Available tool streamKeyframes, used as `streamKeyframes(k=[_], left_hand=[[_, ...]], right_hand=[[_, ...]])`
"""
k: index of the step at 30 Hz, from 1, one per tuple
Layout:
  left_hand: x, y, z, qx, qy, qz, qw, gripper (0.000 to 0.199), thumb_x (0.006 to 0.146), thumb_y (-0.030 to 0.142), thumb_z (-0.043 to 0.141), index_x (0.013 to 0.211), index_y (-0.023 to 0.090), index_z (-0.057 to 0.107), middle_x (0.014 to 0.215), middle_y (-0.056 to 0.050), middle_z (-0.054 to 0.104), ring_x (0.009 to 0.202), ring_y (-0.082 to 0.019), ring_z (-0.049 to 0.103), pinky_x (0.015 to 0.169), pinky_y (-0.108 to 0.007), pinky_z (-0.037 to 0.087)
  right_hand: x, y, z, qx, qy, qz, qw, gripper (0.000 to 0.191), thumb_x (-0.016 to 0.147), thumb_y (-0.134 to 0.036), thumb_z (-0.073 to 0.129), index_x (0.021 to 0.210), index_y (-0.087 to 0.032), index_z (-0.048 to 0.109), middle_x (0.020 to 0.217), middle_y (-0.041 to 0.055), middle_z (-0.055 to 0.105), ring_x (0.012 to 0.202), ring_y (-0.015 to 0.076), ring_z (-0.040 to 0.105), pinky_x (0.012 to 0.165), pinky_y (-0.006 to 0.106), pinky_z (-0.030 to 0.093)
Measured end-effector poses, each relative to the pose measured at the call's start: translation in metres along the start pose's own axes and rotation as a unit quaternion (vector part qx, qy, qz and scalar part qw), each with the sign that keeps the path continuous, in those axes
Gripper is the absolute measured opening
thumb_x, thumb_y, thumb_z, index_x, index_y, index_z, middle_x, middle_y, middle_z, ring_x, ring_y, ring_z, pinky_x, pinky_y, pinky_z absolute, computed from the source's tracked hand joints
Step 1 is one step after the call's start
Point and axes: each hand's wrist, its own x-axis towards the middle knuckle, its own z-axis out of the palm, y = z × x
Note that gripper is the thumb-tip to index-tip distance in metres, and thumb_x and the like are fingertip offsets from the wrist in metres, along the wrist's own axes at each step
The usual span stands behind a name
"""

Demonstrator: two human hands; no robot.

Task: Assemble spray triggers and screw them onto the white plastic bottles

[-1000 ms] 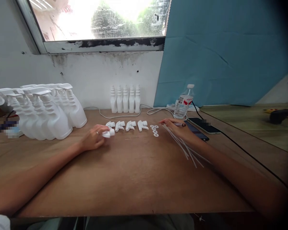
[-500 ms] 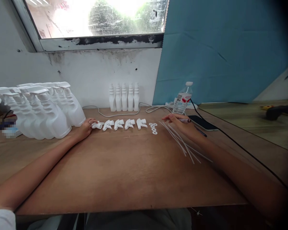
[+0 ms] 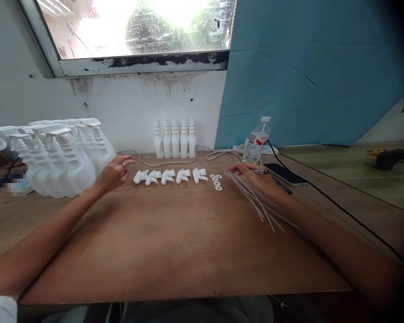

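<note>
My left hand [image 3: 116, 174] is lifted a little off the table, left of a row of white spray trigger heads [image 3: 168, 176]; its fingers are partly stretched and hold nothing. The leftmost trigger head [image 3: 141, 176] lies slightly askew, close against its neighbour. Over on the right, my right hand [image 3: 246, 171] rests low with its fingers closed around a slim pen [image 3: 260, 171], whose dark end sticks out behind. Just left of this hand lie several small white rings [image 3: 216, 182]. Thin white tubes [image 3: 252, 201] fan out on the table beneath and in front of it.
Large white spray bottles [image 3: 63, 157] stand grouped at the left. Several small white bottles [image 3: 175, 141] line the wall. A water bottle [image 3: 256, 142], a phone [image 3: 285, 173] and a dark pen [image 3: 283, 185] are at the right. Cables [image 3: 168, 162] run along the back.
My left hand has let go of the leftmost trigger head and moved up and left, away from the row. My right hand has stayed in place with the pen.
</note>
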Motion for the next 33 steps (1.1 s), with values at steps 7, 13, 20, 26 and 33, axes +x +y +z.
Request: streamKeyframes(k=[7,13,20,26,33], left_hand=[[0.066,-0.005,-0.118,0.111,0.159,-0.164,0.967,0.030,0.087,0.030,0.049,0.110,0.018,0.062,0.106,-0.003,0.060,0.092,-0.016,0.053,0.094,-0.035,0.047],[0.091,-0.045,-0.100,0.135,0.149,-0.283,0.938,0.040,0.080,0.025,0.059,0.114,0.005,0.056,0.108,-0.009,0.059,0.107,-0.023,0.047,0.105,-0.048,0.034],[0.089,-0.059,-0.072,0.089,0.146,-0.321,0.932,0.038,0.071,0.015,0.060,0.109,0.007,0.059,0.102,-0.007,0.064,0.088,-0.020,0.054,0.094,-0.042,0.045],[0.098,-0.024,-0.087,0.054,0.219,-0.257,0.940,0.030,0.073,0.009,0.059,0.102,0.014,0.063,0.093,0.000,0.070,0.083,-0.014,0.059,0.091,-0.036,0.049],[0.107,0.083,-0.134,-0.154,0.291,-0.016,0.944,0.041,0.079,0.028,0.071,0.113,0.013,0.056,0.107,-0.005,0.067,0.100,-0.018,0.065,0.082,-0.033,0.056]], right_hand=[[-0.002,-0.003,0.006,0.019,-0.006,0.015,1.000,0.042,0.084,-0.057,0.051,0.080,-0.020,0.071,0.090,0.0116,0.071,0.082,0.0258,0.063,0.072,0.034,0.047],[0.000,0.000,0.003,0.036,-0.005,0.003,0.999,0.044,0.084,-0.060,0.051,0.086,-0.020,0.070,0.093,0.0123,0.070,0.084,0.0253,0.064,0.076,0.035,0.049],[0.009,0.016,0.000,0.048,0.017,-0.022,0.998,0.057,0.085,-0.070,0.037,0.097,-0.021,0.064,0.102,0.0092,0.065,0.087,0.0220,0.064,0.077,0.032,0.051],[0.009,0.003,-0.003,-0.083,-0.032,-0.053,0.995,0.066,0.088,-0.071,0.025,0.110,-0.020,0.061,0.051,-0.0012,0.051,0.044,0.0157,0.046,0.049,0.030,0.039],[0.017,-0.091,0.003,0.008,-0.068,-0.145,0.987,0.034,0.086,-0.050,0.056,0.072,-0.020,0.064,0.061,0.0007,0.062,0.057,0.0135,0.058,0.061,0.027,0.047]])
